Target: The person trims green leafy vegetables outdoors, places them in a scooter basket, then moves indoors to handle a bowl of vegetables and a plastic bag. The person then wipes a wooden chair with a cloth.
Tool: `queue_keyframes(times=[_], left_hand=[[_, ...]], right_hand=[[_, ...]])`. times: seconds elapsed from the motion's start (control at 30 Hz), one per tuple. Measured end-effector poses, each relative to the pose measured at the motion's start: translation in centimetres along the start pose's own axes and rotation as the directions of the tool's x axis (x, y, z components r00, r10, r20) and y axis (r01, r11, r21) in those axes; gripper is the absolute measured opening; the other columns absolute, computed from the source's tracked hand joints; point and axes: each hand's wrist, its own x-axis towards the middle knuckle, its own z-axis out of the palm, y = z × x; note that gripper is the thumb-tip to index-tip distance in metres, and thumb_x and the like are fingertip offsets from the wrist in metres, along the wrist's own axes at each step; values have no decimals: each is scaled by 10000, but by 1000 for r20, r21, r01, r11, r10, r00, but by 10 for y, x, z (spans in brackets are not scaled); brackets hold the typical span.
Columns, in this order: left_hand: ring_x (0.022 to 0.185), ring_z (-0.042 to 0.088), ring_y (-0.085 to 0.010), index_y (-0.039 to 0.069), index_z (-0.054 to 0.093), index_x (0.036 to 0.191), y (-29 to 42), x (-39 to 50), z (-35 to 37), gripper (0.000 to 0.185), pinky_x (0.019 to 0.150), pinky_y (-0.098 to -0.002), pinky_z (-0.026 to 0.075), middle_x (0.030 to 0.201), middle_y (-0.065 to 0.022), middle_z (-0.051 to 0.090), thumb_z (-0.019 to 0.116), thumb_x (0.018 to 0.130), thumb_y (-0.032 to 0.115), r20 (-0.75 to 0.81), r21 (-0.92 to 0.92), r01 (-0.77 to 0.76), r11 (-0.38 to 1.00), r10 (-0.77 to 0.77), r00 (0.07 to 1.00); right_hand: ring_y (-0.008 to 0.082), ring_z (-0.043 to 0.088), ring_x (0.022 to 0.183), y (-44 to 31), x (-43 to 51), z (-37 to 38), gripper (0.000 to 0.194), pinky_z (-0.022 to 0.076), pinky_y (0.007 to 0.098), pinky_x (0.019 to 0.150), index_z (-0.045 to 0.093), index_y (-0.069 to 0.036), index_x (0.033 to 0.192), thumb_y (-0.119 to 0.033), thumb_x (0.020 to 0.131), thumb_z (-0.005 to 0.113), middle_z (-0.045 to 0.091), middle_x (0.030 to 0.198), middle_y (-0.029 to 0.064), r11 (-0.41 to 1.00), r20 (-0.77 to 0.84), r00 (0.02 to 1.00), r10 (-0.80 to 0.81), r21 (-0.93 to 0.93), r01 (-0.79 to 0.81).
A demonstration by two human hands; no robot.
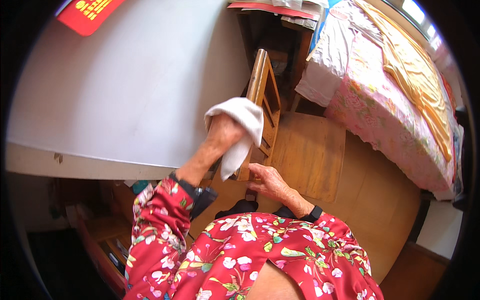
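My left hand [225,132] grips a white cloth [249,114], which drapes over the knuckles and hangs down in a point. The cloth lies against the top rail of a wooden chair's slatted back [258,80]. My right hand [272,182] rests its fingertips at the near corner of that chair back, below the cloth; it holds nothing and its fingers are apart. The chair's flat wooden seat [307,153] extends to the right of the back. My left fingertips are hidden by the cloth.
A white wall or panel surface [123,86] fills the left, with a red card bearing yellow writing [88,13] on it. To the right stands a bed with a pink floral cover [378,108] and a yellow cloth [416,82]. An open drawer [108,243] shows lower left.
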Motion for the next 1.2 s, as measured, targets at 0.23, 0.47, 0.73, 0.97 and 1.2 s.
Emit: queue_keyframes(times=[0.23,0.47,0.73,0.97,1.2], left_hand=[[814,645,-322,14,646,959,-55,151,38,319,713,-402,515,915,-193,657,596,792,281,-30,138,40,990,-36,999],[831,651,-324,91,690,915,-63,215,53,322,705,-411,521,918,-164,667,635,725,346,-39,429,20,903,-3,999],[818,649,-290,61,666,996,-27,120,21,375,747,-395,498,928,-154,666,557,802,363,177,218,80,973,-120,977],[872,622,-309,16,629,986,42,-36,-25,381,772,-374,489,935,-202,636,598,729,296,360,85,134,987,-156,920],[867,624,-298,36,627,1005,60,-51,-32,366,759,-370,497,944,-153,648,663,697,230,276,161,234,959,-272,922]], right_hand=[[337,551,1037,-2,-10,18,500,472,375,864,513,-53,1174,-68,697,664,574,1141,154,996,-114,990,87,29,-85],[343,560,955,-7,-6,32,438,482,411,767,484,-55,1067,-66,675,679,581,996,134,985,-246,967,65,-139,-101],[359,572,899,-10,-7,42,350,479,442,709,468,-52,1006,-77,713,657,584,915,144,975,-380,923,61,-177,-137],[358,589,896,-14,-5,43,332,480,455,729,520,-86,1024,-115,727,665,620,951,133,966,-357,922,152,-142,-214],[359,593,885,-10,-2,44,273,480,461,721,530,-99,979,-146,744,659,625,917,134,978,-367,924,113,-123,-169]])
